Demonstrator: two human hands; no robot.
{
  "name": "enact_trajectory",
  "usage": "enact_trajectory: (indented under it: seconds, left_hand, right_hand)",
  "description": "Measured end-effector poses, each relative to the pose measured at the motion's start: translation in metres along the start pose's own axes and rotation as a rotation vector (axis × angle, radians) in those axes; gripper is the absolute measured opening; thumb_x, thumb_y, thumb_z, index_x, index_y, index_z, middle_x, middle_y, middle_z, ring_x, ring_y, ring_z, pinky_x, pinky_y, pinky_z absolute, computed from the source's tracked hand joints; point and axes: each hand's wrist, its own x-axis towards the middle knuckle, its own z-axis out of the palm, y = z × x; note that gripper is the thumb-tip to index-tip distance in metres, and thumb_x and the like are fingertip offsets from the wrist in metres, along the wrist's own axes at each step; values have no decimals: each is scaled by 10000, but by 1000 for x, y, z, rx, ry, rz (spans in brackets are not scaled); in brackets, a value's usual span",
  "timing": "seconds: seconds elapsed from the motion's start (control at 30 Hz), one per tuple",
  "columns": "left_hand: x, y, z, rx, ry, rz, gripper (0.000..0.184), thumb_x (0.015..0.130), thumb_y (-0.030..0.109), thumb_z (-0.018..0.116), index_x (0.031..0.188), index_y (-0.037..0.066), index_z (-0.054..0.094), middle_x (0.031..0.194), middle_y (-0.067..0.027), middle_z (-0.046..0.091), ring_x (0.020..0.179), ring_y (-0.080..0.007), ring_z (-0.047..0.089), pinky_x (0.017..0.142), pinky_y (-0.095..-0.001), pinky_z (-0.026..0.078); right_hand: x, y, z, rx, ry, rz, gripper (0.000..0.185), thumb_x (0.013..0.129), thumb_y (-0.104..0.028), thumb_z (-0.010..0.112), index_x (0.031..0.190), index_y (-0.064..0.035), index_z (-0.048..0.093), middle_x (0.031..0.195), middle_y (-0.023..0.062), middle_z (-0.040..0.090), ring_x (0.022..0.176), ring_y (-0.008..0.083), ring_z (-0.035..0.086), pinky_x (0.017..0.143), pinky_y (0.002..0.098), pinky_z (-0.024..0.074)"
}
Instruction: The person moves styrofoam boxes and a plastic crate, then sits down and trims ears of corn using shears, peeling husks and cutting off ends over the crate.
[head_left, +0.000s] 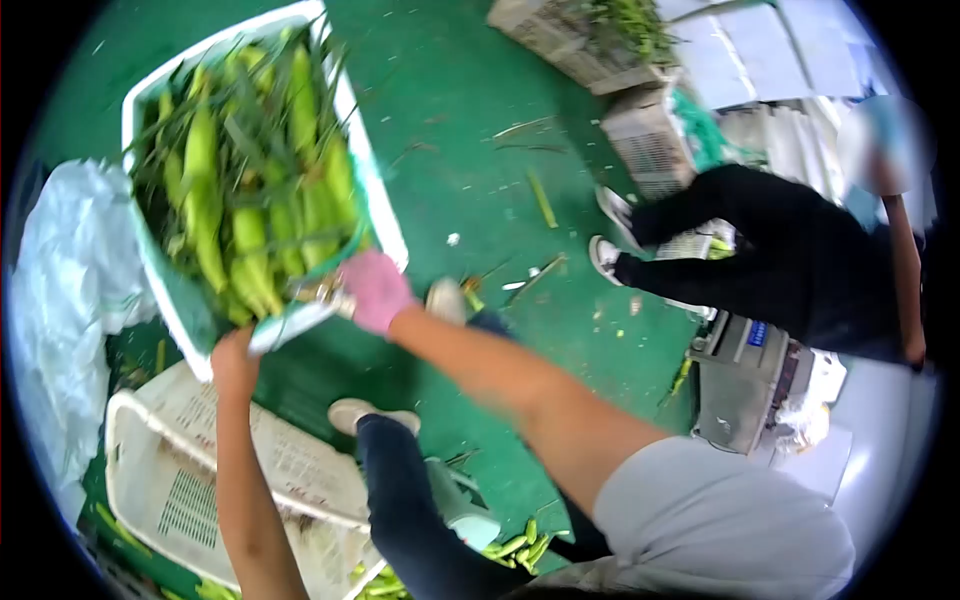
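My right hand (377, 290), in a pink glove, has its fingers curled closed round the pale handle of a metal tool (318, 290), its metal end pointing in over the box; too blurred to say what kind. And my left hand (235, 365), bare, is right up at the near rim, probably steadying things there, though its fingertips are hidden and I cannot tell how tightly they're closed. Here's the corn (203, 150), husks on, upper left of the frame, lying mostly lengthwise in the white foam box (384, 225); that seems to let long cobs sit side by side. Loose leaf strips lie across them. Further out, pale plastic sheeting (75, 260) bunches just beside the box at far left, and a white crate (290, 460) sits lower left, near my legs and within easy reach, I'd judge. Over at the right, well apart, another person (770, 250) in black is beside more crates, leaving green floor (450, 130) between us.
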Motion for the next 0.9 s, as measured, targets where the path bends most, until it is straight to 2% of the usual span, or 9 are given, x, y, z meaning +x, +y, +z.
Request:
enact_trajectory:
  seconds: [0.07,0.43,0.47,0.5,0.6,0.7,0.8,0.83,0.9]
  left_hand:
    - [-5,9,-7,-38,12,-34,293,722,27,645,1010,60,679,874,-201,663,835,-407,626,724,-487,500]
    - [-7,114,-4,-83,-43,-344,351,717,83,642,1067,70,671,898,-148,648,864,-359,604,805,-453,468]
    - [-14,110,11,-89,-42,-328,322,730,113,634,1047,66,669,902,-141,637,887,-351,593,798,-462,447]
    - [-7,117,-7,-87,-274,-385,464,751,122,658,1214,105,619,1073,-185,637,986,-373,595,922,-473,429]
    - [1,155,-109,-147,-302,-394,819,763,156,733,1492,249,370,1386,-269,488,1227,-409,503,1111,-471,331]
    - [-48,144,-157,-436,120,-569,791,767,62,702,1485,126,374,1399,-267,480,1267,-421,467,1097,-525,320]
    - [-99,106,-171,74,706,-1063,682,829,107,689,1440,-5,406,1391,-289,481,1305,-428,440,1096,-473,332]
    - [-118,83,-143,-100,628,-1123,671,848,138,682,1440,-10,403,1384,-288,489,1295,-421,455,1089,-466,343]
    - [-167,49,-52,-463,443,-1234,655,886,198,669,1441,-21,397,1369,-285,503,1275,-408,483,1075,-452,364]
  right_hand:
    - [-5,-17,-25,-211,-177,67,282,717,-178,651,988,-124,595,995,68,602,1039,250,553,835,373,424]
    - [40,56,-111,-121,-567,-161,322,705,-173,659,998,-58,594,1001,128,623,1010,300,586,882,387,469]
    - [37,59,-115,-101,-540,-149,322,757,-270,645,992,-55,594,977,142,619,984,329,585,844,414,475]
    - [34,59,-117,-77,-507,-135,361,810,-366,630,986,-53,593,953,156,616,958,357,585,806,442,480]
    - [0,43,-187,-39,-496,-2,433,830,-413,649,1067,-54,603,1015,188,619,991,378,595,818,466,487]
    - [-59,22,-262,169,-634,268,482,817,-372,661,1158,-42,582,1063,216,624,1015,404,601,867,460,486]
    - [-108,-18,-328,116,-738,510,532,791,-375,670,1188,-33,575,1068,225,639,1036,408,603,905,449,485]
    - [-119,-30,-337,134,-776,539,588,772,-400,693,1210,-26,569,1083,242,635,1060,412,597,923,445,486]
    - [-169,-19,-311,139,-768,530,332,768,-285,711,992,-46,655,925,133,678,918,330,663,780,420,516]
